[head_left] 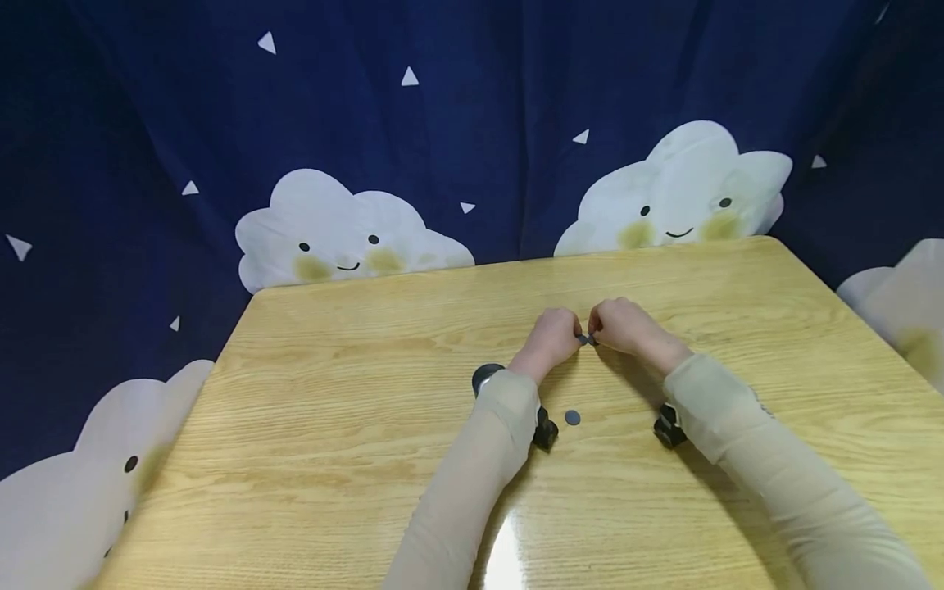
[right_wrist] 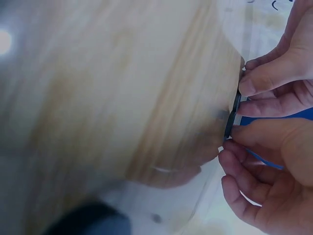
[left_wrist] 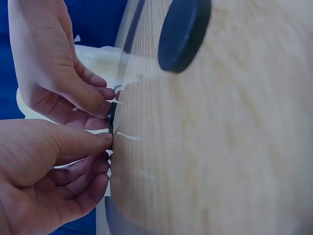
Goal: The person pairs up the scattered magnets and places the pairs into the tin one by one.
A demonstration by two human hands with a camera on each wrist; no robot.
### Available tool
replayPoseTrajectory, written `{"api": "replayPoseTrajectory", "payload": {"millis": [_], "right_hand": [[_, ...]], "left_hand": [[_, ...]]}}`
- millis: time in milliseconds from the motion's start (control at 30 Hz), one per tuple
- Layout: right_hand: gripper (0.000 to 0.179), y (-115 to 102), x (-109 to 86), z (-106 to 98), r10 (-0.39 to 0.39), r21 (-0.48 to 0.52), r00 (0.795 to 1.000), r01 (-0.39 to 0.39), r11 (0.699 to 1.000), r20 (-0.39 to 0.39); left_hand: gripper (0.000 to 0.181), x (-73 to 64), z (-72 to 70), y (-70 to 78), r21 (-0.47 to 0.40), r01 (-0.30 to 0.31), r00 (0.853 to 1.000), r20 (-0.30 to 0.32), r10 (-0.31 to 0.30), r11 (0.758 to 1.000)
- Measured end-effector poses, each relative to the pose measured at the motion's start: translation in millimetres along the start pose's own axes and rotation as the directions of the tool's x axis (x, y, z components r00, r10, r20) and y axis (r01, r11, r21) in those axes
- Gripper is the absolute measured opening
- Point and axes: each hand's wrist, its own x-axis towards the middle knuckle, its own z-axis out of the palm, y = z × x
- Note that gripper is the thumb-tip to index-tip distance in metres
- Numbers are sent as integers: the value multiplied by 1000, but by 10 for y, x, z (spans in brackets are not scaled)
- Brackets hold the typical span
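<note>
My left hand (head_left: 555, 338) and right hand (head_left: 621, 324) meet above the far middle of the table. Between thumb and fingertips the left one pinches a small dark grey disc (head_left: 582, 340). A second dark disc (right_wrist: 229, 125) is pinched in the right hand (right_wrist: 279, 171). Both discs appear edge-on in the wrist views, end to end; whether they touch I cannot tell. Nearer to me a third grey disc (head_left: 572, 418) lies flat on the wooden table (head_left: 332, 426), looming large in the left wrist view as a dark disc (left_wrist: 183, 36).
A round black object (head_left: 487, 377) with a pale part stands beside the left forearm, partly hidden by it. Black wrist devices (head_left: 544, 431) hang under both sleeves. Behind the table's far edge hangs a navy curtain (head_left: 479, 98) with white clouds.
</note>
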Motion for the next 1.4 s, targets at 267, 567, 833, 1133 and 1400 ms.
{"api": "replayPoseTrajectory", "payload": {"millis": [267, 567, 833, 1133, 1400], "right_hand": [[7, 4, 11, 10, -14, -4, 1000, 14, 1000, -10], [8, -9, -4, -23, -23, -2, 1000, 23, 1000, 19], [13, 14, -34, -25, -91, 2, 995, 91, 996, 26], [26, 9, -63, 12, -166, 14, 986, 165, 986, 20], [19, -7, -20, 49, -200, 16, 980, 200, 980, 1]], "left_hand": [[11, 12, 0, 0, 8, -3, 1000, -11, 3, 1000], [17, -24, -52, -53, 35, -9, 999, 42, 8, 999], [23, -110, -149, -145, 59, -33, 994, 108, 27, 998], [30, -229, -262, -271, 50, -31, 986, 167, 22, 998], [39, -380, -437, -362, 12, -21, 980, 199, 18, 1000]]}}
